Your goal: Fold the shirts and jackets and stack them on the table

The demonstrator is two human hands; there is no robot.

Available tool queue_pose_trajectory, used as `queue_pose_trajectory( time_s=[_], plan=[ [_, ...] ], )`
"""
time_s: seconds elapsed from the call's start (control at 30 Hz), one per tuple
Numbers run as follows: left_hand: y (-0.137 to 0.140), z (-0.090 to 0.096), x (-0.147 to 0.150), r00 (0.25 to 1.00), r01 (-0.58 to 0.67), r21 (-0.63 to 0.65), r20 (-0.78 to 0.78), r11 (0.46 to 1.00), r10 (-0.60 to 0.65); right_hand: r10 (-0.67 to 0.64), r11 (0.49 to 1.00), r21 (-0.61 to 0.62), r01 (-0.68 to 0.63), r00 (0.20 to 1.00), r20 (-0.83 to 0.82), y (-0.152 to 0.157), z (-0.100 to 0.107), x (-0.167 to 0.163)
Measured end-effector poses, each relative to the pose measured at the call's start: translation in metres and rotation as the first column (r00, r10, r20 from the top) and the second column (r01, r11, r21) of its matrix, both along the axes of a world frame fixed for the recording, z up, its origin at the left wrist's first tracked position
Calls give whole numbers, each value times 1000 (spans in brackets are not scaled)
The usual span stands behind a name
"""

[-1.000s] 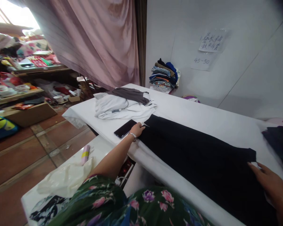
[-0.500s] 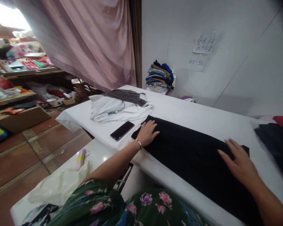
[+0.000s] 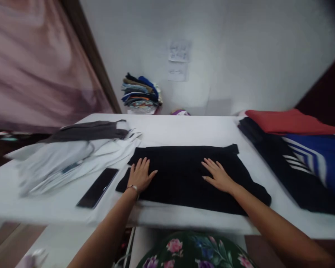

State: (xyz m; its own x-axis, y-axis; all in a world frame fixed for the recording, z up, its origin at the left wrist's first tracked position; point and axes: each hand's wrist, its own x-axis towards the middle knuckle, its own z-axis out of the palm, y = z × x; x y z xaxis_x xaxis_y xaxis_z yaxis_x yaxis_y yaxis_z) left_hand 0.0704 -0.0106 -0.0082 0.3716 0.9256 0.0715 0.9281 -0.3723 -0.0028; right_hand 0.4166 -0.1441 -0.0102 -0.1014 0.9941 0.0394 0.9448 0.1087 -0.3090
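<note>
A black garment, which looks like folded trousers [image 3: 181, 178], lies flat on the white-covered table [image 3: 184, 128] in front of me. My left hand [image 3: 140, 174] rests palm down on its left part, fingers spread. On its right part my right hand [image 3: 219, 175] also lies flat, with the fingers apart. Neither hand grips the cloth. A bracelet [image 3: 134, 188] circles my left wrist. Close by on the left is a dark phone [image 3: 98, 188], lying on the table.
Loose white garments [image 3: 72, 160] and a dark grey garment [image 3: 89, 130] lie at the left. On the right are a red folded garment [image 3: 290, 121] and blue and black striped clothes [image 3: 309, 160]. A clothes stack [image 3: 141, 93] stands by the wall under paper signs [image 3: 178, 59].
The view has swung to the right, bringing the clothes pile there into sight. My right hand has moved in over the cloth, closer to my left hand. The trousers' right part now looks shorter.
</note>
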Motion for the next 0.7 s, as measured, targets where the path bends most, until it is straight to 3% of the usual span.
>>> queue_pose_trajectory(
  time_s=[0.07,0.2,0.37,0.5,0.63,0.7],
  plan=[
    [3,-1,0,999,17,31,-45,999,-16,-21,1000,3,21,998,-54,0,16,-6],
    [6,-2,0,994,32,59,-110,998,-25,11,990,144,-4,999,-50,3,34,-31],
    [6,-2,0,991,28,71,-136,997,-18,109,993,45,-110,994,22,7,18,-58],
    [8,-4,-2,992,33,71,-121,997,-24,113,992,56,-113,994,-5,6,6,-58],
    [11,-8,-5,997,40,83,-76,996,-34,130,990,63,-123,982,-138,1,15,-52],
    [12,-11,-8,998,56,57,-24,997,-54,88,992,107,-66,973,-214,-2,25,-42]
  ],
)
